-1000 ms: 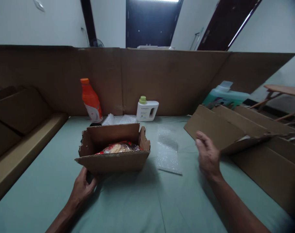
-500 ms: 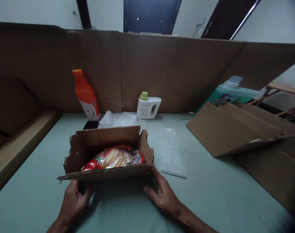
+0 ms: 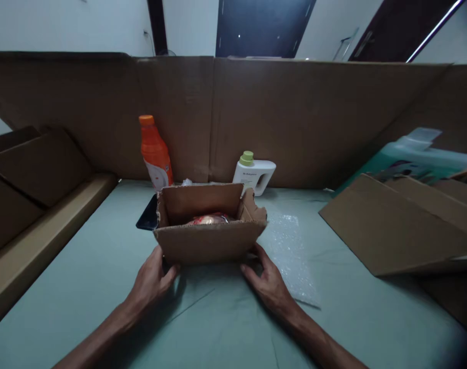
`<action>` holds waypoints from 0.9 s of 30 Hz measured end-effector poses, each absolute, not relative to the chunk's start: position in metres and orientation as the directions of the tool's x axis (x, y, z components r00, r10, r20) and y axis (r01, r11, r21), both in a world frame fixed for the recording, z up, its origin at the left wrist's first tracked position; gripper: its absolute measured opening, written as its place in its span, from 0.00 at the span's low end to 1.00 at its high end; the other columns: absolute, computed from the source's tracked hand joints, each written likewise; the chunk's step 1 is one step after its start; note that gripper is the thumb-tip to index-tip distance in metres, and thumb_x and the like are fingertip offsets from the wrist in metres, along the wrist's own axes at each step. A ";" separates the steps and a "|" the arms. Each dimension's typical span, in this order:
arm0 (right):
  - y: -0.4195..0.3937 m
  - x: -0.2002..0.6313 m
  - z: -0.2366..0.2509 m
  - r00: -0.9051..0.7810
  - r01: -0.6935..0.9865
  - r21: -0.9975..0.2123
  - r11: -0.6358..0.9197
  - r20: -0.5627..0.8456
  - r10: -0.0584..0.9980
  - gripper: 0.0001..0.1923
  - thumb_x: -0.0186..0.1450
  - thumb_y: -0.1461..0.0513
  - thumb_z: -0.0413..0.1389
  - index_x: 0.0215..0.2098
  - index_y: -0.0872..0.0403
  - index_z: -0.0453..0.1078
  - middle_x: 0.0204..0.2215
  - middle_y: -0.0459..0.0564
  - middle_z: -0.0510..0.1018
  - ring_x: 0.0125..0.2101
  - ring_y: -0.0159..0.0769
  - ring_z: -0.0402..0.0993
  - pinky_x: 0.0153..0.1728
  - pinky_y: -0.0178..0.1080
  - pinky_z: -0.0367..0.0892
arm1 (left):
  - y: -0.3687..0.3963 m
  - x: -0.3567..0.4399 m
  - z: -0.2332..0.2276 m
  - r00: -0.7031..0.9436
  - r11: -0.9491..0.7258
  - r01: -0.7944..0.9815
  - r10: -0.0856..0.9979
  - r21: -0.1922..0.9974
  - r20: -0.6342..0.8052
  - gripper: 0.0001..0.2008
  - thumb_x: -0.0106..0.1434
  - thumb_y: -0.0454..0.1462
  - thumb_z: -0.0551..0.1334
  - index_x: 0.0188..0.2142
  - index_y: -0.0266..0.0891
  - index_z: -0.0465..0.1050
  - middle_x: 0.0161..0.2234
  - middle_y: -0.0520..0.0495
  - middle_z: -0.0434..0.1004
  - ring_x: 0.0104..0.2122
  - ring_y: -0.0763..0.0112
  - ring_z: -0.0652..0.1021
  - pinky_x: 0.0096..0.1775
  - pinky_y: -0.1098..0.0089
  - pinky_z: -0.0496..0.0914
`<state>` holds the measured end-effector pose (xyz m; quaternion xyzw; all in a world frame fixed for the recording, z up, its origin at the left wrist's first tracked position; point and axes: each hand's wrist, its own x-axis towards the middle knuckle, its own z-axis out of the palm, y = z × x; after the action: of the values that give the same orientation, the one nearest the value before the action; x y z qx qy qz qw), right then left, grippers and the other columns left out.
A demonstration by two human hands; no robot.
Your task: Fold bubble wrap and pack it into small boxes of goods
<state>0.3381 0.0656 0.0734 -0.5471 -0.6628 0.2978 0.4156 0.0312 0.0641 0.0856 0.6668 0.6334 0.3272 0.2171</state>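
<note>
An open-topped cardboard box (image 3: 210,245) with ragged flap edges is between my hands. Inside lies a red and clear plastic packet (image 3: 212,219) with pale food in it, mostly hidden by the box's front wall. My left hand (image 3: 152,279) grips the lower left corner, its fingers partly out of sight behind the cardboard. At the lower right corner, my right hand (image 3: 267,282) holds the box with the thumb in front. Behind the box's left side, a black flat object (image 3: 147,214) shows in part.
An orange bottle (image 3: 155,154) and a white jug (image 3: 252,171) with a green cap stand along the cardboard wall (image 3: 295,113). Bubble wrap (image 3: 291,256) lies right of the box. Folded cardboard (image 3: 395,225) and a teal container (image 3: 406,156) are at the right, more cardboard (image 3: 49,169) left.
The box has moved away from me with both hands on it, and its front wall now faces me more. Less of the packet shows. My view has shifted left.
</note>
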 end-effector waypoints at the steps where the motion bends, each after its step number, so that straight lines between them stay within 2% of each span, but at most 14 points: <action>1: 0.075 0.337 0.073 -0.043 0.471 -0.853 0.227 0.235 0.971 0.31 0.64 0.58 0.57 0.64 0.51 0.60 0.54 0.58 0.76 0.52 0.49 0.75 0.56 0.55 0.68 | 0.073 0.035 0.086 -0.019 -0.111 0.701 0.985 0.704 0.174 0.17 0.59 0.44 0.57 0.45 0.38 0.69 0.32 0.46 0.76 0.26 0.64 0.74 0.30 0.65 0.69; 3: 0.091 0.333 0.072 -0.023 0.461 -0.855 0.237 0.255 0.967 0.31 0.63 0.59 0.56 0.64 0.52 0.59 0.55 0.59 0.75 0.52 0.49 0.74 0.56 0.55 0.69 | 0.090 0.043 0.085 -0.030 -0.114 0.702 0.981 0.703 0.190 0.18 0.60 0.44 0.57 0.46 0.37 0.69 0.34 0.44 0.76 0.30 0.62 0.75 0.32 0.65 0.69; 9: 0.122 0.332 0.086 -0.088 0.471 -0.836 0.282 0.274 0.958 0.36 0.62 0.62 0.55 0.68 0.52 0.55 0.58 0.57 0.73 0.55 0.44 0.73 0.57 0.50 0.69 | 0.127 0.060 0.086 -0.047 -0.105 0.716 0.979 0.690 0.198 0.19 0.60 0.42 0.58 0.48 0.35 0.69 0.34 0.43 0.76 0.31 0.61 0.76 0.33 0.65 0.69; 11: 0.114 0.344 0.095 -0.088 0.494 -0.824 0.278 0.270 0.959 0.34 0.61 0.61 0.56 0.66 0.53 0.60 0.59 0.58 0.73 0.57 0.47 0.71 0.59 0.51 0.67 | 0.127 0.062 0.087 -0.040 -0.110 0.716 0.979 0.689 0.198 0.21 0.61 0.42 0.57 0.51 0.35 0.68 0.35 0.42 0.77 0.32 0.60 0.77 0.34 0.64 0.70; 13: 0.092 0.366 0.102 -0.113 0.544 -0.791 0.281 0.263 0.958 0.28 0.62 0.58 0.57 0.61 0.52 0.67 0.60 0.58 0.72 0.59 0.50 0.69 0.60 0.55 0.64 | 0.115 0.059 0.084 -0.016 -0.131 0.694 0.980 0.708 0.196 0.26 0.62 0.42 0.58 0.58 0.35 0.64 0.41 0.38 0.79 0.39 0.57 0.80 0.38 0.62 0.73; 16: 0.048 0.407 0.100 -0.200 0.723 -0.622 0.302 0.231 0.952 0.24 0.63 0.54 0.60 0.57 0.48 0.72 0.62 0.56 0.71 0.61 0.53 0.66 0.60 0.58 0.62 | 0.077 0.050 0.072 0.011 -0.148 0.653 0.982 0.743 0.186 0.34 0.62 0.44 0.59 0.66 0.37 0.56 0.55 0.30 0.75 0.53 0.50 0.78 0.49 0.54 0.74; 18: 0.025 0.428 0.093 -0.226 0.828 -0.474 0.300 0.207 0.952 0.24 0.62 0.56 0.61 0.56 0.47 0.73 0.62 0.56 0.71 0.61 0.55 0.66 0.58 0.60 0.64 | 0.045 0.045 0.061 0.028 -0.154 0.654 0.983 0.740 0.180 0.36 0.63 0.45 0.60 0.67 0.37 0.55 0.59 0.28 0.71 0.59 0.46 0.74 0.55 0.48 0.71; 20: 0.012 0.436 0.086 -0.198 0.864 -0.419 0.280 0.228 0.953 0.17 0.63 0.59 0.59 0.51 0.49 0.76 0.58 0.58 0.75 0.58 0.56 0.70 0.54 0.61 0.66 | 0.016 0.044 0.053 0.061 -0.194 0.663 0.977 0.723 0.206 0.34 0.63 0.44 0.60 0.66 0.38 0.58 0.62 0.29 0.68 0.61 0.46 0.71 0.58 0.45 0.68; 22: 0.008 0.428 0.083 -0.164 0.861 -0.430 0.273 0.273 0.948 0.13 0.67 0.61 0.54 0.44 0.51 0.79 0.50 0.60 0.81 0.52 0.56 0.76 0.51 0.62 0.68 | -0.004 0.047 0.051 0.097 -0.257 0.659 0.961 0.707 0.259 0.30 0.64 0.43 0.60 0.64 0.40 0.62 0.62 0.31 0.68 0.61 0.47 0.71 0.59 0.45 0.69; 24: 0.005 0.405 0.088 -0.160 0.843 -0.452 0.292 0.307 0.938 0.14 0.69 0.61 0.51 0.43 0.51 0.79 0.43 0.59 0.83 0.46 0.54 0.79 0.49 0.59 0.70 | -0.016 0.052 0.054 0.130 -0.307 0.647 0.946 0.697 0.297 0.27 0.65 0.42 0.59 0.63 0.41 0.65 0.62 0.33 0.69 0.61 0.48 0.72 0.58 0.46 0.70; 25: 0.002 0.391 0.092 -0.191 0.823 -0.466 0.325 0.311 0.931 0.14 0.70 0.59 0.51 0.45 0.51 0.78 0.43 0.57 0.84 0.45 0.52 0.80 0.48 0.57 0.71 | -0.019 0.055 0.057 0.137 -0.316 0.643 0.943 0.698 0.302 0.26 0.66 0.43 0.59 0.62 0.41 0.65 0.62 0.34 0.69 0.61 0.49 0.72 0.58 0.47 0.70; 27: -0.008 0.363 0.106 -0.306 0.736 -0.524 0.429 0.308 0.901 0.17 0.68 0.54 0.56 0.53 0.49 0.76 0.48 0.55 0.82 0.47 0.49 0.79 0.50 0.53 0.73 | -0.023 0.056 0.065 0.122 -0.300 0.642 0.948 0.705 0.293 0.25 0.67 0.44 0.59 0.61 0.41 0.66 0.61 0.35 0.70 0.61 0.51 0.72 0.58 0.48 0.71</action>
<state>0.3627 -0.0082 0.1057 -0.5145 -0.7951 0.1440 0.2869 0.0557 -0.0229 0.0648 0.7191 0.5530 0.3648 0.2097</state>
